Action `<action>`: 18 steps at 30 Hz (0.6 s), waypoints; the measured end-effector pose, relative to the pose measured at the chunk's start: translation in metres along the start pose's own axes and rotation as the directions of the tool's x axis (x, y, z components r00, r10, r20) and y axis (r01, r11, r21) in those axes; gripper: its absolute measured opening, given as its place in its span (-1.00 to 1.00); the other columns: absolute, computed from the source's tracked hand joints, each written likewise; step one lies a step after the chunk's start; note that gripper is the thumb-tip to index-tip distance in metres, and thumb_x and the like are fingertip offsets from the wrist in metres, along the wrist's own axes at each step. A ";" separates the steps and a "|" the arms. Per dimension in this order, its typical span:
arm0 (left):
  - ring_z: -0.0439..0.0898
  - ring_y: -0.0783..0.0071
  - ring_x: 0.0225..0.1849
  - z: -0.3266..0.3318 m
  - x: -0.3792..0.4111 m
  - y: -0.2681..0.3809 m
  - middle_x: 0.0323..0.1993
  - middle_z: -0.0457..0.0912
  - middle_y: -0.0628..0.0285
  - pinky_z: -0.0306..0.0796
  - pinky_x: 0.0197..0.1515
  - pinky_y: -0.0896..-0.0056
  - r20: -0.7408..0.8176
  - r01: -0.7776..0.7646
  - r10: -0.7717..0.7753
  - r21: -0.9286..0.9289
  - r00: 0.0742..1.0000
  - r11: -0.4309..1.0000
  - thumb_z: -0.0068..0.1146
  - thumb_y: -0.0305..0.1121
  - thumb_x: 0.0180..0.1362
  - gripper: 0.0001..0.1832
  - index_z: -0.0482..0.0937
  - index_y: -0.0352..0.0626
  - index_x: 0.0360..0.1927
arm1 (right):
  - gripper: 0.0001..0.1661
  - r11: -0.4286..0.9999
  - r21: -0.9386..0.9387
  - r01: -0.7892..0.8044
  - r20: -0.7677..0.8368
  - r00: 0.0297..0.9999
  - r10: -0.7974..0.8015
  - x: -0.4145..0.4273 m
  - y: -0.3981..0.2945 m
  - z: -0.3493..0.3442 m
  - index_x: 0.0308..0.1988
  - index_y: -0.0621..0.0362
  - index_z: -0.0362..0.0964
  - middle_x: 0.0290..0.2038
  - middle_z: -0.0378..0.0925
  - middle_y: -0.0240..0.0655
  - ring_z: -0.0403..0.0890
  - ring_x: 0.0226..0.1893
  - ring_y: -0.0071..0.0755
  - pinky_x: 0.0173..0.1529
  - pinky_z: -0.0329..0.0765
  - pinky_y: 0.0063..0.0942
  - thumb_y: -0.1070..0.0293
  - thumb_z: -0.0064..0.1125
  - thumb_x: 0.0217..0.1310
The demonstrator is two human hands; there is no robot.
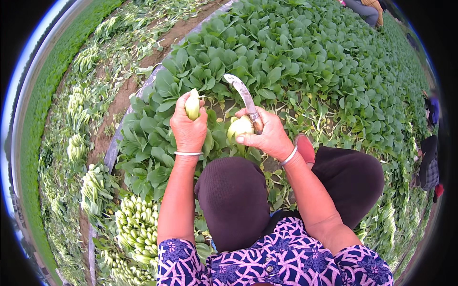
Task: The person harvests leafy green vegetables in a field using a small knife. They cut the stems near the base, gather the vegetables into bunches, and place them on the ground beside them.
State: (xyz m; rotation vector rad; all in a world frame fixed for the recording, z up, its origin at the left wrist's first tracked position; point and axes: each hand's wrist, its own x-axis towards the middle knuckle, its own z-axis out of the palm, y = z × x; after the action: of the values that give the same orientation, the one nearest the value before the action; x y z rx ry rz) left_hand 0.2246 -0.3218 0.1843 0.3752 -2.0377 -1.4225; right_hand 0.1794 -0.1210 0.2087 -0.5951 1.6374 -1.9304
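Note:
My left hand (188, 123) is closed around a head of green leafy vegetable (192, 104), its pale base pointing up past the thumb. To its right, my right hand (266, 132) holds the handle of a curved knife (243, 92) and, between thumb and fingers, another pale-based head of leafy greens (240, 127). The metal blade points up and to the left, away from both heads, and carries dark stains. Leaves hang below both hands, partly hidden by them. Growing leafy greens (214, 68) stand just beyond the hands.
Cut greens (137, 228) are heaped at lower left, with further bunches (93, 187) along a strip of sheeting (116, 143). Loose leaves (315, 118) litter the soil near my red shoe (305, 148). Another person (366, 10) is at the upper right; more dark clothing shows at the right edge.

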 end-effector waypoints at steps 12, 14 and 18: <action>0.56 0.36 0.01 0.018 -0.009 0.010 0.03 0.55 0.17 0.41 0.12 0.36 0.795 0.728 -0.086 -0.498 0.600 0.471 0.27 -0.51 -0.16 -0.31 0.38 -0.32 0.16 | -0.26 0.993 0.117 -0.008 0.078 0.997 -0.002 0.008 -0.007 -0.022 0.13 0.28 0.31 0.05 0.50 -0.24 0.52 0.03 -0.45 0.15 0.45 -0.44 0.41 0.45 -0.07; 0.55 0.36 0.03 0.017 -0.009 0.005 0.05 0.53 0.16 0.40 0.14 0.31 0.786 0.724 -0.146 -0.457 0.600 0.517 0.36 -0.45 -0.19 -0.21 0.32 -0.32 0.21 | -0.26 0.999 0.053 -0.005 0.050 0.999 0.002 0.010 -0.008 -0.024 0.15 0.29 0.30 0.07 0.50 -0.20 0.51 0.05 -0.44 0.17 0.44 -0.43 0.43 0.43 -0.04; 0.55 0.38 0.01 0.021 -0.014 -0.008 0.02 0.55 0.18 0.42 0.11 0.33 0.761 0.713 -0.226 -0.400 0.609 0.576 0.45 -0.44 -0.16 -0.19 0.32 -0.31 0.23 | -0.37 1.000 -0.011 -0.011 0.047 0.999 0.012 0.013 -0.006 -0.029 0.10 0.29 0.35 -0.02 0.55 -0.24 0.52 -0.01 -0.49 0.12 0.46 -0.48 0.49 0.36 -0.02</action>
State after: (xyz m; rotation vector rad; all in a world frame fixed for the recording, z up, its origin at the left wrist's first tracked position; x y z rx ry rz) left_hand 0.2210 -0.3018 0.1678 0.1481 -1.6979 -2.8959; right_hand 0.1500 -0.1067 0.2095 -0.6295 1.6194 -1.8860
